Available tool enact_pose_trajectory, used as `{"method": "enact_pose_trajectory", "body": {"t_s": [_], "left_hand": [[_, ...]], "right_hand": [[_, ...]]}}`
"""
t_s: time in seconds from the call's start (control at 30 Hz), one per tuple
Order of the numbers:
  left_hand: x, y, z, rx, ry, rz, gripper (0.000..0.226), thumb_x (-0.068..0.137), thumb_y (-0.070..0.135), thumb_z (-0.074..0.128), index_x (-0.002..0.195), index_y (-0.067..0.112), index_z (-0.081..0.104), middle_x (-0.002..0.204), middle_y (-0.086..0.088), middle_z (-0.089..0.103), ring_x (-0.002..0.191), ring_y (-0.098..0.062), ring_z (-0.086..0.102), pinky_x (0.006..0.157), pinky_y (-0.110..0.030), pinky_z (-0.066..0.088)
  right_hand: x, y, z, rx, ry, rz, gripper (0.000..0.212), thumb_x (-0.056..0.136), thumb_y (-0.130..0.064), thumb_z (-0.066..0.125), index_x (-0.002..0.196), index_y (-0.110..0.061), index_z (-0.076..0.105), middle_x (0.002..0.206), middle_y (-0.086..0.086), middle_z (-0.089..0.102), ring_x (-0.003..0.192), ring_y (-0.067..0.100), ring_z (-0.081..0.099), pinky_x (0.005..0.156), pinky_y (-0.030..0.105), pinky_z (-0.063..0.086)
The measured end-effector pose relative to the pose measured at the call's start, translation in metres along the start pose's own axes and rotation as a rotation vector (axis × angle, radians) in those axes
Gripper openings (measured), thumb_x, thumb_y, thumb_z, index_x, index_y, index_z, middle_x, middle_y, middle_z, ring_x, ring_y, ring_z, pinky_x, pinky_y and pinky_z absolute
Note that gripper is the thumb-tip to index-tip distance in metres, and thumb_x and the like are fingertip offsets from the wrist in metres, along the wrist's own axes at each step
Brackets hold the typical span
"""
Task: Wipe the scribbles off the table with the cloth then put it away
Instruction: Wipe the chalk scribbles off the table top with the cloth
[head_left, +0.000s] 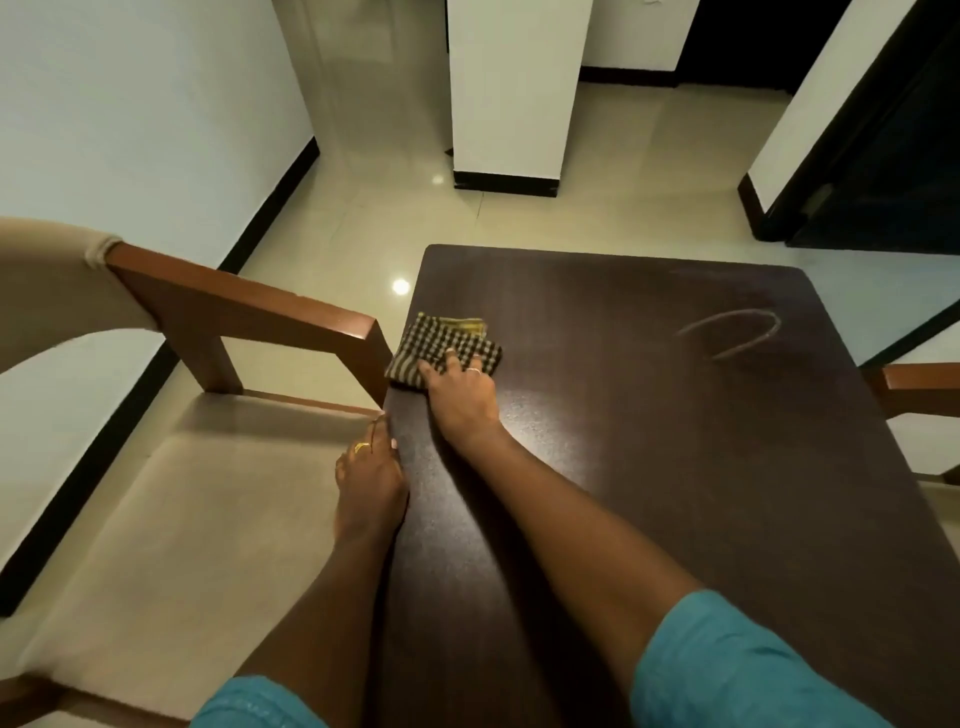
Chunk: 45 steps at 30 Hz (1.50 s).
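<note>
Looking down from the head view, the right hand (460, 395) lies flat with fingers spread on the folded checked cloth (441, 347), pressing it to the dark tabletop (649, 467) near the tabletop's far left corner. The left hand (370, 480) holds nothing; its fingers rest loosely curled against the tabletop's left edge, beside the wooden chair (249, 312). The remaining scribble (732, 332), a pale looped line, sits toward the tabletop's far right side, well apart from the cloth and off to the right of it. Its long axis runs roughly across the tabletop, so the right hand, already on the cloth, is the nearer one and would likely sweep rightward.
</note>
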<state>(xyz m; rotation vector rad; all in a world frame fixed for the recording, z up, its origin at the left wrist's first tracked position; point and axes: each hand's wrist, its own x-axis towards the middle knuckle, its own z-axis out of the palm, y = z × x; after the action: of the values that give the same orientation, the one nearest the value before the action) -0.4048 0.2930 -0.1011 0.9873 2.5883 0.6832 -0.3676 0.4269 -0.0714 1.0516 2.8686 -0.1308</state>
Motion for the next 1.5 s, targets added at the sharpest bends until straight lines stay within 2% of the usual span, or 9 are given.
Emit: {"method": "enact_pose_trajectory", "body": {"t_s": [0.2,0.3,0.57,0.7,0.8,1.0,1.1,1.33,1.5], "left_hand": [[-0.004,0.002,-0.003,-0.062,-0.014,-0.042,0.044,0.098,0.03,0.026,0.141,0.02,0.029,0.13,-0.016,0.052,0.117,-0.035,0.049,0.1,-0.053,0.042],[-0.006,0.006,-0.006,0.131,0.014,0.009,0.043,0.097,0.022,0.03,0.138,0.01,0.034,0.133,-0.018,0.05,0.114,-0.038,0.051,0.096,-0.053,0.044],[-0.007,0.034,0.003,0.387,0.008,0.248,0.042,0.096,0.021,0.033,0.137,0.012,0.039,0.146,-0.01,0.039,0.134,-0.028,0.035,0.108,-0.051,0.028],[-0.015,0.075,0.023,0.344,-0.036,0.294,0.042,0.098,0.025,0.029,0.138,0.014,0.038,0.146,-0.007,0.04,0.136,-0.024,0.033,0.114,-0.047,0.021],[-0.029,0.116,0.045,0.298,-0.049,0.335,0.042,0.097,0.022,0.031,0.137,0.013,0.04,0.143,-0.006,0.043,0.133,-0.022,0.036,0.113,-0.044,0.022],[-0.054,0.18,0.092,0.266,-0.097,0.4,0.044,0.097,0.025,0.032,0.139,0.015,0.036,0.146,-0.004,0.039,0.135,-0.019,0.034,0.114,-0.041,0.02],[-0.057,0.198,0.111,0.27,-0.121,0.436,0.045,0.097,0.025,0.031,0.14,0.015,0.034,0.148,-0.002,0.037,0.136,-0.018,0.031,0.116,-0.041,0.018],[-0.05,0.211,0.13,0.207,-0.035,0.408,0.04,0.096,0.023,0.036,0.133,0.014,0.046,0.139,-0.001,0.049,0.13,-0.016,0.042,0.117,-0.044,0.015],[-0.054,0.212,0.131,0.178,0.01,0.402,0.04,0.093,0.026,0.044,0.13,0.013,0.05,0.136,-0.003,0.053,0.128,-0.017,0.045,0.116,-0.043,0.005]], "right_hand": [[-0.016,0.112,-0.013,0.006,-0.012,0.235,0.047,0.101,-0.013,0.029,0.144,-0.031,0.036,0.142,0.011,0.043,0.121,0.039,0.048,0.089,0.039,0.047],[-0.042,0.192,-0.02,0.011,-0.033,0.435,0.047,0.101,-0.014,0.027,0.144,-0.031,0.037,0.138,0.012,0.047,0.121,0.039,0.048,0.094,0.04,0.044],[-0.121,0.334,-0.029,0.019,-0.105,0.877,0.047,0.104,-0.022,0.018,0.15,-0.03,0.021,0.149,0.027,0.028,0.133,0.041,0.037,0.104,0.045,0.035],[-0.112,0.321,-0.027,0.039,-0.051,0.89,0.045,0.104,-0.021,0.018,0.145,-0.016,0.037,0.141,0.025,0.043,0.13,0.039,0.041,0.105,0.047,0.035],[-0.101,0.281,-0.024,0.007,-0.037,0.708,0.044,0.102,-0.016,0.024,0.144,-0.022,0.036,0.134,0.019,0.053,0.124,0.036,0.048,0.104,0.046,0.036],[-0.107,0.225,-0.013,-0.022,-0.078,0.26,0.051,0.101,-0.015,0.03,0.147,-0.036,0.026,0.151,0.021,0.03,0.126,0.046,0.044,0.098,0.045,0.042],[-0.122,0.257,-0.015,0.008,-0.055,0.322,0.053,0.101,-0.012,0.031,0.147,-0.038,0.028,0.15,0.013,0.035,0.123,0.04,0.048,0.092,0.042,0.047],[-0.156,0.355,-0.006,0.049,0.037,0.828,0.041,0.101,-0.021,0.034,0.142,-0.018,0.038,0.128,0.017,0.054,0.117,0.034,0.053,0.098,0.045,0.041],[-0.133,0.394,-0.007,0.061,0.023,0.782,0.044,0.101,-0.019,0.032,0.144,-0.032,0.036,0.134,0.011,0.049,0.121,0.037,0.048,0.09,0.044,0.047]]}}
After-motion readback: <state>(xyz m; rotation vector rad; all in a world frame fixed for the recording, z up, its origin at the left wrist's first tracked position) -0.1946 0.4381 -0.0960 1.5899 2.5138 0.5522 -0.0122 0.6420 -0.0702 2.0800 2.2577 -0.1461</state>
